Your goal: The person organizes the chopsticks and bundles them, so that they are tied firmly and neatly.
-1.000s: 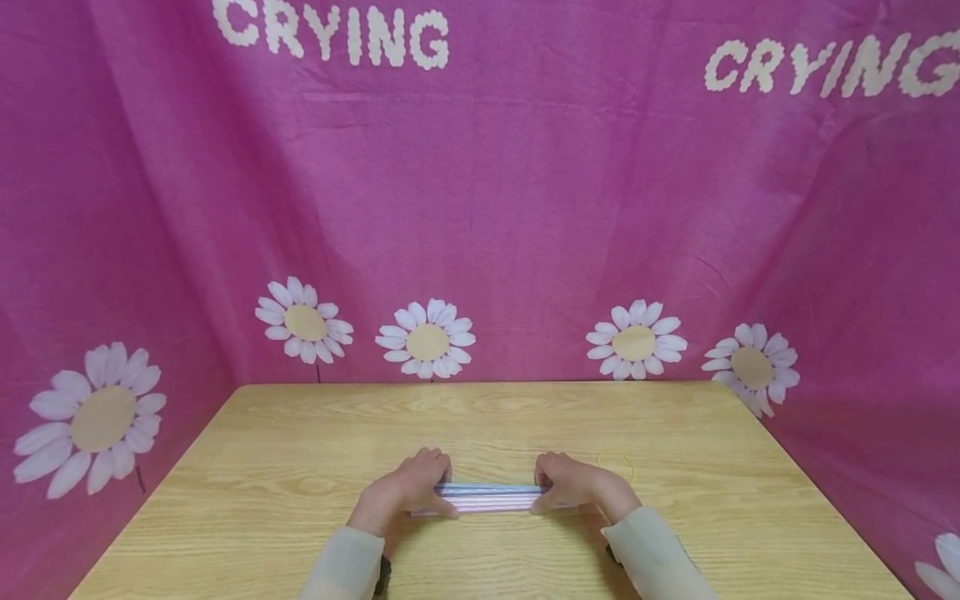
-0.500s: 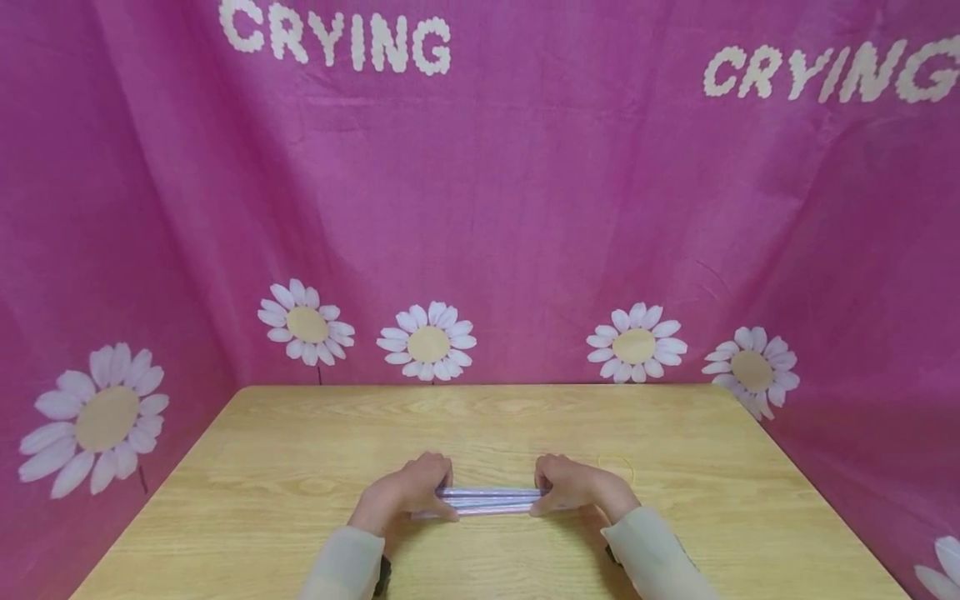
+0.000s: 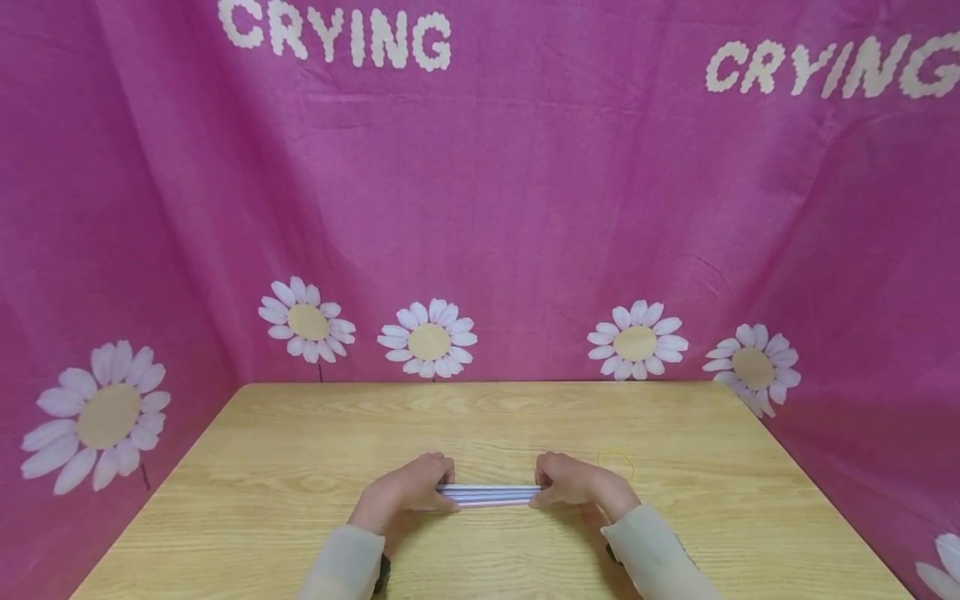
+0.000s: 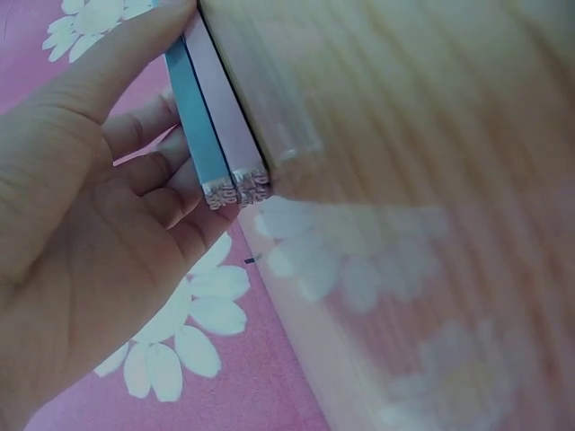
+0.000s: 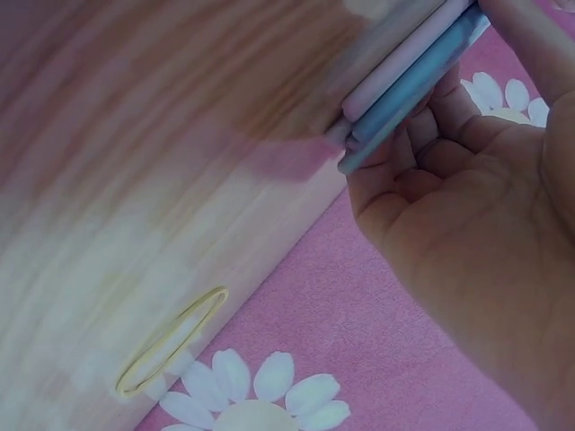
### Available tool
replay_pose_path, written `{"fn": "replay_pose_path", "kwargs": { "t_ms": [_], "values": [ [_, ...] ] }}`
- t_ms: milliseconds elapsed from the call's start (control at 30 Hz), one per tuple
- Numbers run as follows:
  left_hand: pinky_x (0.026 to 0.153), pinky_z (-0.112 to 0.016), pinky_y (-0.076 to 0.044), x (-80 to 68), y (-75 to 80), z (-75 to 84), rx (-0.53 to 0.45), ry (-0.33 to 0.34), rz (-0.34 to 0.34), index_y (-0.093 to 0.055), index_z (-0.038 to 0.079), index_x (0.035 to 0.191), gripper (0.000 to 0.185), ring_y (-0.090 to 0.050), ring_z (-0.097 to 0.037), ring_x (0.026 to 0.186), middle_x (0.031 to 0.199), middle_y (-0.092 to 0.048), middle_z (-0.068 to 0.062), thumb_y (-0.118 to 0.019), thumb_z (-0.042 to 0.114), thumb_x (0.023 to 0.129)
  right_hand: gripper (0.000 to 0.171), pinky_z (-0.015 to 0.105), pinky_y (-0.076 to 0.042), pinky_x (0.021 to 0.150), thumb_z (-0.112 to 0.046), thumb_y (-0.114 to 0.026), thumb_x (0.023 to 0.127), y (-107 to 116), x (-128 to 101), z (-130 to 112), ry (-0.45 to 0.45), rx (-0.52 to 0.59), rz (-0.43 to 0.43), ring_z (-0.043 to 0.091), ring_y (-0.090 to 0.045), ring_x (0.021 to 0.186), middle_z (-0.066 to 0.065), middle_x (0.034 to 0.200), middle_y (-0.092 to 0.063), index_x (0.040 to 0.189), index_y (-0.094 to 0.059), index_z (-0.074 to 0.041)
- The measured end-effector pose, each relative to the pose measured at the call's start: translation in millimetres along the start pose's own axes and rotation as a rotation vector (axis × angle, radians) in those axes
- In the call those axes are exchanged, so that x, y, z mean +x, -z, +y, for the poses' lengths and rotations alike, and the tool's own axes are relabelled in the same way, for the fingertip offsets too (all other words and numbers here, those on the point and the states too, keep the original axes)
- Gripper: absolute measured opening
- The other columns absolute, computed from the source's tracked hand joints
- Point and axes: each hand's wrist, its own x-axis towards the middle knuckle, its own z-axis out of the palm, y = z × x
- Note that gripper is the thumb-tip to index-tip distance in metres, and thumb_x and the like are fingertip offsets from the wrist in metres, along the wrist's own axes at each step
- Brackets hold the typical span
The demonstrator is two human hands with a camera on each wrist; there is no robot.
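Pastel pink and blue sticks lie bunched between both hands, low over the wooden table. The left hand and right hand each curl round one end, squeezing the bundle even. A rubber band lies just beyond the right hand.

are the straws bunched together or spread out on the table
Bunched. The straws sit side by side in one tight bundle, gripped at each end by the left hand and right hand; a rubber band lies apart.
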Motion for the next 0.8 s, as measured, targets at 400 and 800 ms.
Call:
{"fn": "replay_pose_path", "kwargs": {
  "t_ms": [400, 800],
  "values": [
    [0.064, -0.023, -0.036, 6.0, 0.4, -0.7, -0.061, 0.090, -0.063, -0.057, 0.008, 0.087, 0.028, -0.042, -0.011, 0.072, 0.078, -0.049, 0.002, -0.078, 0.024, 0.081, 0.022, 0.023, -0.029, 0.064, -0.016, -0.072, 0.086, 2.3, 2.5, -1.7, 0.037, -0.047, -0.016, 0.011, -0.038, 0.070, -0.003, 0.074, -0.040, 0.084, -0.054, -0.004],
    [0.063, -0.023, -0.036, 5.2, -1.3, 1.4, 0.030, 0.081, -0.057, -0.060, 0.009, 0.086, 0.025, -0.041, -0.009, 0.069, 0.075, -0.048, 0.005, -0.078, 0.027, 0.082, 0.023, 0.021, -0.028, 0.062, -0.015, -0.072, 0.086, 1.9, 1.5, -3.9, 0.062, -0.068, -0.008, 0.009, -0.036, 0.068, -0.005, 0.071, -0.037, 0.079, -0.052, -0.005]
  ]
}}
